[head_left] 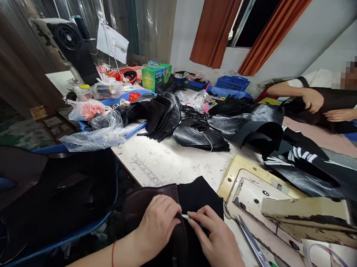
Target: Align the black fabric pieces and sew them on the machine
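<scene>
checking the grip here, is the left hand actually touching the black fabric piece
Touching. The head view shows the left hand with its fingers curled down onto the black fabric piece, no gap between them.

Lying open ahead of the left hand (157,225) and right hand (217,240): bare white tabletop (176,161). Crowding its far edge: black leather stacks (197,126). Blocking the right: sewing machine (297,209), scissors (256,251). Hemming in the left: blue bin (51,190).
</scene>
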Demonstrator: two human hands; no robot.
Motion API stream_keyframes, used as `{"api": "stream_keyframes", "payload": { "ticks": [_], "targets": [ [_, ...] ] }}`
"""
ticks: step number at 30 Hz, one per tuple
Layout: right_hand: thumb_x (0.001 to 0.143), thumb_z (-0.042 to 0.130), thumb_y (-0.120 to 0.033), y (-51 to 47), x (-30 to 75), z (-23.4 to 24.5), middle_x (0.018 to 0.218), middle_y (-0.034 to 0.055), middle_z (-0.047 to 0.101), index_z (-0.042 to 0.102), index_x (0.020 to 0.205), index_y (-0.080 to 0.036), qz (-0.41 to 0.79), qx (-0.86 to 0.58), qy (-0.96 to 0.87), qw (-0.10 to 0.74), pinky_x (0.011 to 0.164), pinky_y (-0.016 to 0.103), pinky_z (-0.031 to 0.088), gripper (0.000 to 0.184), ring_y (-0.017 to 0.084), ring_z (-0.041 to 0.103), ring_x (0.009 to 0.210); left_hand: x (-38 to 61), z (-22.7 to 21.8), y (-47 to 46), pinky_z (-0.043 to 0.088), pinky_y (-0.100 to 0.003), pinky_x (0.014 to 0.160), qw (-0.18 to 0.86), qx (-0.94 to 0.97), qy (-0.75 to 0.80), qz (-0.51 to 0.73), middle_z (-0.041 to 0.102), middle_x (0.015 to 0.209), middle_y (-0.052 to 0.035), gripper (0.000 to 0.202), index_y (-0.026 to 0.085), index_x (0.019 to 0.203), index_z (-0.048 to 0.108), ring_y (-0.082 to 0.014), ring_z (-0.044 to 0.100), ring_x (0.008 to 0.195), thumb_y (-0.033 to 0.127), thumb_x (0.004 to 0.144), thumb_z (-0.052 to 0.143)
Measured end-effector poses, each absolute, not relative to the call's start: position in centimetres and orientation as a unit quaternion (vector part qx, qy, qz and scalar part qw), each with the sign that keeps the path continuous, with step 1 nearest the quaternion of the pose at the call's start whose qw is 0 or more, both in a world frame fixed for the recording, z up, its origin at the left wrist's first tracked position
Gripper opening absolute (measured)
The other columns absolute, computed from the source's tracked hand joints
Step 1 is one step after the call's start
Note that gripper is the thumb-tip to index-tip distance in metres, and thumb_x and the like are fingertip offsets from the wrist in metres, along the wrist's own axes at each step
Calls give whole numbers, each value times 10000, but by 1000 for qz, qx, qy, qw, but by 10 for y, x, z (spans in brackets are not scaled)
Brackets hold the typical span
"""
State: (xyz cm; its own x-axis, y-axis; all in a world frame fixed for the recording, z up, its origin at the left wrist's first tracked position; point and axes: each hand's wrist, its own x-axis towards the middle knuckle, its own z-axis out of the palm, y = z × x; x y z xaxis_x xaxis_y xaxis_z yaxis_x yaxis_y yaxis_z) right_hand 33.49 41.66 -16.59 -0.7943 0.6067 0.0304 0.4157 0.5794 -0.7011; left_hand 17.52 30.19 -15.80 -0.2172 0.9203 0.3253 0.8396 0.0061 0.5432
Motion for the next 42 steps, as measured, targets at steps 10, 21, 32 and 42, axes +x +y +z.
{"api": "stream_keyframes", "payload": {
  "ticks": [10, 21, 32, 42],
  "targets": [
    [960, 466, -188, 415, 335, -154, 901, 48, 568, 705, 1030, -258, 267, -259, -923, 95, 660, 350, 472, 259, 222, 589, 770, 151, -164, 314, 347, -343, 740, 32, 744, 620, 248, 607, 878, 0, 155, 263, 973, 646, -180, 512, 857, 149, 941, 548],
    [892, 571, -112, 411, 331, -141, 872, -5, 595, 727, 940, -278, 270, -306, -910, 74, 653, 297, 428, 232, 174, 604, 760, 131, -139, 340, 303, -329, 672, 55, 862, 492, 109, 585, 782, 39, 148, 207, 799, 553, -156, 485, 782, 145, 931, 578],
    [847, 543, -67, 404, 324, -139, 824, 5, 591, 665, 762, -239, 175, -304, -935, 56, 589, 334, 328, 228, 197, 563, 715, 131, -130, 340, 315, -341, 705, 65, 883, 462, 47, 577, 855, 17, 174, 193, 877, 528, -175, 470, 818, 18, 879, 526],
    [943, 527, -147, 406, 330, -137, 860, -12, 584, 699, 923, -255, 202, -302, -930, 64, 606, 275, 411, 204, 144, 594, 719, 131, -132, 336, 333, -325, 760, 65, 877, 471, 71, 589, 872, 5, 146, 191, 905, 540, -175, 484, 847, 55, 922, 489]
  ]
}}
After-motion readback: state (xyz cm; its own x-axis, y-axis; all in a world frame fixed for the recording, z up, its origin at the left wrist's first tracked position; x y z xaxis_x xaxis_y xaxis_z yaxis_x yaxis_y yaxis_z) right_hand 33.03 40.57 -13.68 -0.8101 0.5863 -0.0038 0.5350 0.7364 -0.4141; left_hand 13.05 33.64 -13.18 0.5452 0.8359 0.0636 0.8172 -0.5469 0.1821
